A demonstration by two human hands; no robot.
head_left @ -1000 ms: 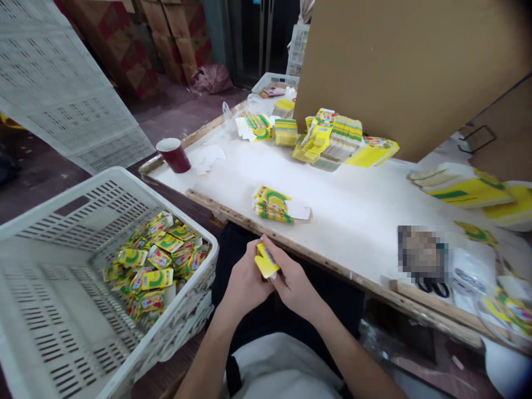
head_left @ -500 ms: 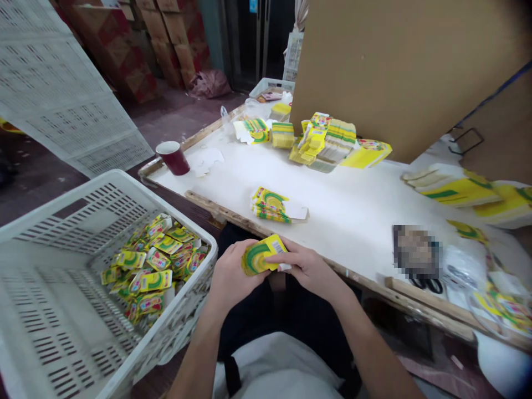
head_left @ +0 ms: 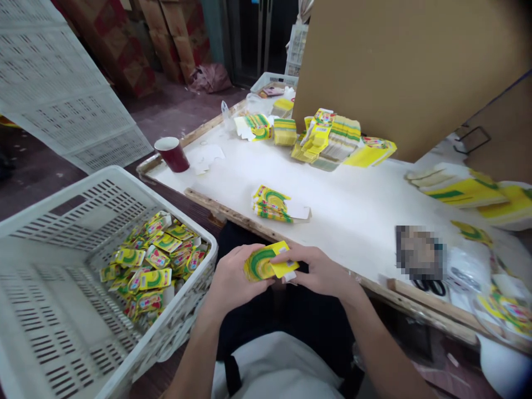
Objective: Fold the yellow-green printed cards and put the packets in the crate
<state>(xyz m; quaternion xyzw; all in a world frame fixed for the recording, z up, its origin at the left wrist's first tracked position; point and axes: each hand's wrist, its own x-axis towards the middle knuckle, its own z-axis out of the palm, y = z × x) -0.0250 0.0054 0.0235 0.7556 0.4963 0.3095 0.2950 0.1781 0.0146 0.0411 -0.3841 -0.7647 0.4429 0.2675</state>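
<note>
Above my lap, my left hand (head_left: 235,277) is closed around a small yellow-and-green carton (head_left: 260,263), its side with green rings facing up. My right hand (head_left: 318,271) pinches the carton's right end, where a yellow flap (head_left: 286,266) is bent and a bit of white shows by the fingertips. My palms and the underside of the carton are hidden. Just beyond my hands, a few flat cartons (head_left: 276,204) of the same print lie on the white table (head_left: 344,205).
At my left stands a white plastic crate (head_left: 112,173) holding many small filled cartons (head_left: 155,280). A maroon cup (head_left: 172,155) is on the table's left corner. Stacks of flat cartons (head_left: 343,136) lie along a cardboard panel (head_left: 399,72). Scissors (head_left: 432,286) rest at the right edge.
My right hand has shifted slightly right, and the yellow flap at the carton's end now stands bent outward. My left hand keeps its hold. The view has moved a little.
</note>
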